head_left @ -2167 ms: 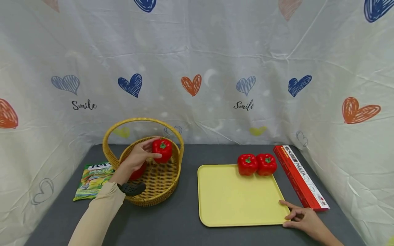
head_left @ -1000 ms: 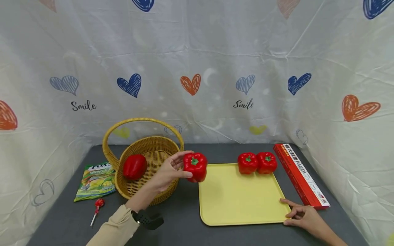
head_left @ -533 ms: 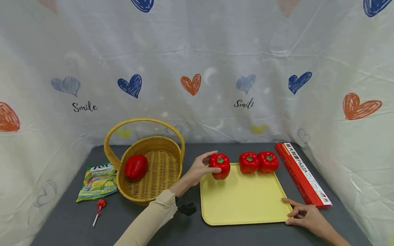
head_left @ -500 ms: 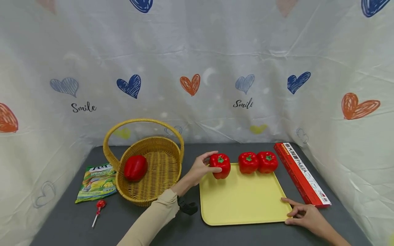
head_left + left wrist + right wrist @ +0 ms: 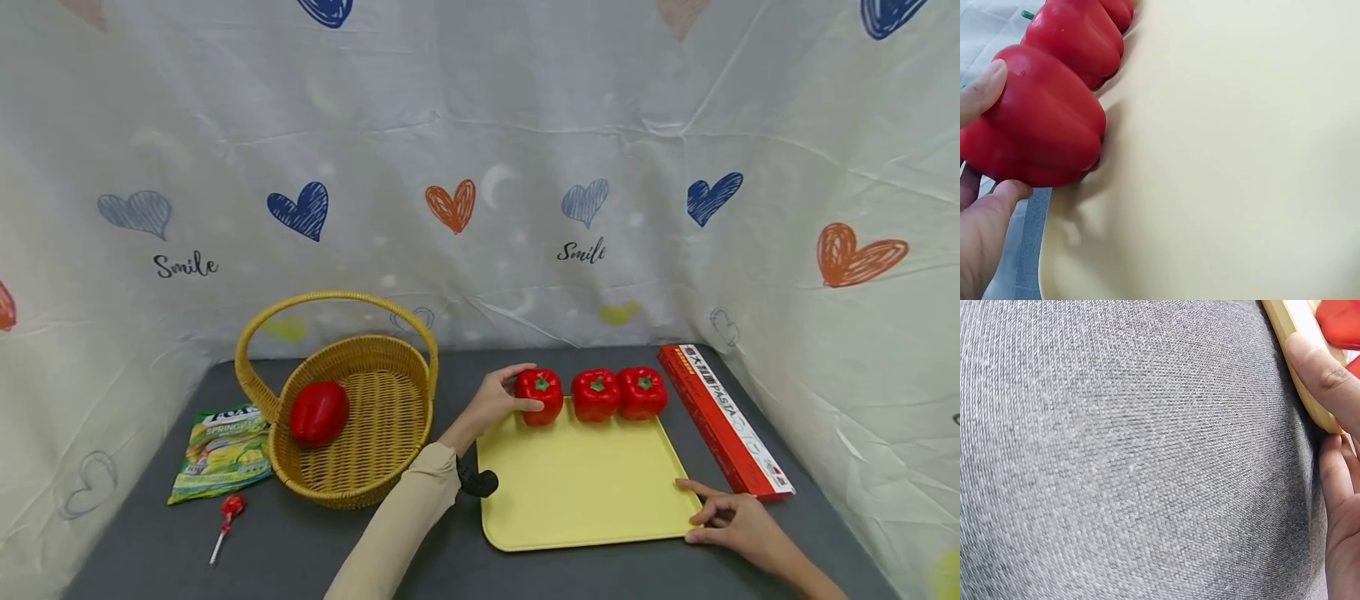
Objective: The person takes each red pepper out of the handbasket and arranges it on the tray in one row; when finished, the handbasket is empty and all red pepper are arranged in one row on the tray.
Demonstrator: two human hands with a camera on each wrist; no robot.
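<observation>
The left hand (image 5: 493, 402) has its thumb and fingers curled around a red bell pepper (image 5: 545, 398) at the far left corner of the yellow tray (image 5: 585, 492). Two more peppers (image 5: 597, 396) sit touching each other along the far edge, just right of it. The right hand (image 5: 735, 523) grips the tray's near right corner between thumb and fingers. On the desk (image 5: 570, 577), a wicker basket (image 5: 386, 417) holding a red item (image 5: 319, 413) stands left of the tray, between it and a green packet (image 5: 223, 454); a red pasta box (image 5: 712, 408) lies to the right.
</observation>
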